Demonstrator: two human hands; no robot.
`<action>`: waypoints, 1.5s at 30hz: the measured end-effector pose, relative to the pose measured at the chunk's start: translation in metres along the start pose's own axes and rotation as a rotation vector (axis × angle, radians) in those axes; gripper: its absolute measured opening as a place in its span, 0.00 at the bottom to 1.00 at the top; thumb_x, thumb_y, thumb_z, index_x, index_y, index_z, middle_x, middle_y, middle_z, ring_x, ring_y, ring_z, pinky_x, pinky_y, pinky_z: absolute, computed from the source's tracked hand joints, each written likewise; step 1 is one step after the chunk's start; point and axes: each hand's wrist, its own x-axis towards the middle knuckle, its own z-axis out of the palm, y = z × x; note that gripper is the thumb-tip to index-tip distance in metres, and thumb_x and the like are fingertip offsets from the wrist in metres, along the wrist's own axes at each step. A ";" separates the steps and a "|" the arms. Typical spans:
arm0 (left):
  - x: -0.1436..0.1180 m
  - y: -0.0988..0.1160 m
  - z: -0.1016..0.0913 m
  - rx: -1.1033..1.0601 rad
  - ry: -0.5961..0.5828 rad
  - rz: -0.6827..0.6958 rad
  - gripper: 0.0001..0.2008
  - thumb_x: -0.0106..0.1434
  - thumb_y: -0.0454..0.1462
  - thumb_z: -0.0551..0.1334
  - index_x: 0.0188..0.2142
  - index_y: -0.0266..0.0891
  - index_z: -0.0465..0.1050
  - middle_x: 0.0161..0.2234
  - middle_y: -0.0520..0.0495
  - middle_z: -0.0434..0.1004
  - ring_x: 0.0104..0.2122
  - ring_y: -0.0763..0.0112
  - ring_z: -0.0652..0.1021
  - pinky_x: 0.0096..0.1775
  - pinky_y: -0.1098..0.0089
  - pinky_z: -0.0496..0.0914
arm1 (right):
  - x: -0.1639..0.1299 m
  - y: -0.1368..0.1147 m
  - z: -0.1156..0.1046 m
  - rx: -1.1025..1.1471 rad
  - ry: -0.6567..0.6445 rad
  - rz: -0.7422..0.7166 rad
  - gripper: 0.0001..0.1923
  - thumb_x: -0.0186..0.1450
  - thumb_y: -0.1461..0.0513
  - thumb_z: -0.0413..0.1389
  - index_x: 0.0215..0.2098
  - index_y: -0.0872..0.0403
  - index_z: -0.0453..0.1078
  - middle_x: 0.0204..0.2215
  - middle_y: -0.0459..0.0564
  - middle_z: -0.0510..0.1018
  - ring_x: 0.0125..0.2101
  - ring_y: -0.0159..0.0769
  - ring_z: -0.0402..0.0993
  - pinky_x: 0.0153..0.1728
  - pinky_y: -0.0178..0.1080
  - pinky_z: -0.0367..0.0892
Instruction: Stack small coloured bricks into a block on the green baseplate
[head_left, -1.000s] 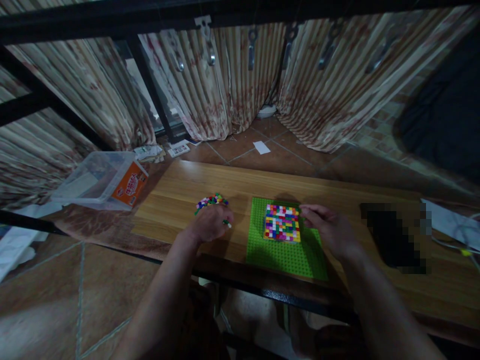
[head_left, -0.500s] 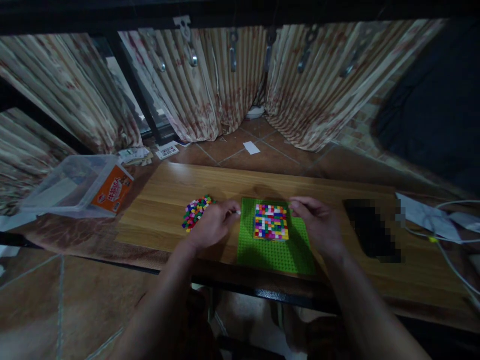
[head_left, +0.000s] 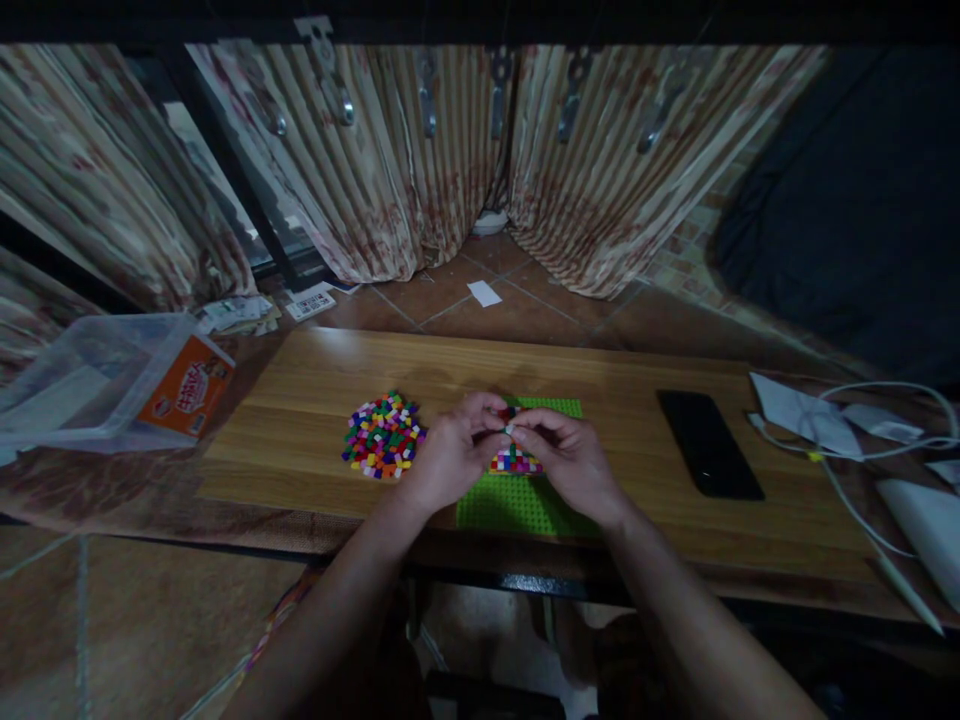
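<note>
Over the green studded baseplate (head_left: 525, 508), my left hand (head_left: 454, 452) and my right hand (head_left: 568, 455) meet fingertip to fingertip. Between them shows a tiny white brick (head_left: 510, 430), pinched by the fingers of both hands. Below the fingers lies a square of multicoloured small bricks (head_left: 514, 463) set on the baseplate, mostly hidden by my hands. To the left of my left hand is a loose heap of small coloured bricks (head_left: 383, 436) on the wooden board.
A black phone (head_left: 709, 445) lies on the wooden board (head_left: 270, 440), right of the baseplate. White cables (head_left: 847, 485) and papers are at the far right. A clear plastic box (head_left: 112, 385) with an orange label stands at the left. Striped curtains (head_left: 435, 170) hang behind.
My left hand has moved right with the white brick, and my right hand has come left to meet it over the coloured square. The view has shifted slightly to the right.
</note>
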 end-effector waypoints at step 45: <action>0.000 -0.013 -0.015 0.484 0.024 -0.052 0.14 0.61 0.31 0.59 0.47 0.38 0.71 0.36 0.45 0.82 0.36 0.63 0.81 0.40 0.66 0.73 | 0.024 0.031 -0.011 -0.135 0.115 0.230 0.21 0.49 0.53 0.67 0.38 0.53 0.75 0.29 0.45 0.79 0.27 0.34 0.73 0.31 0.38 0.68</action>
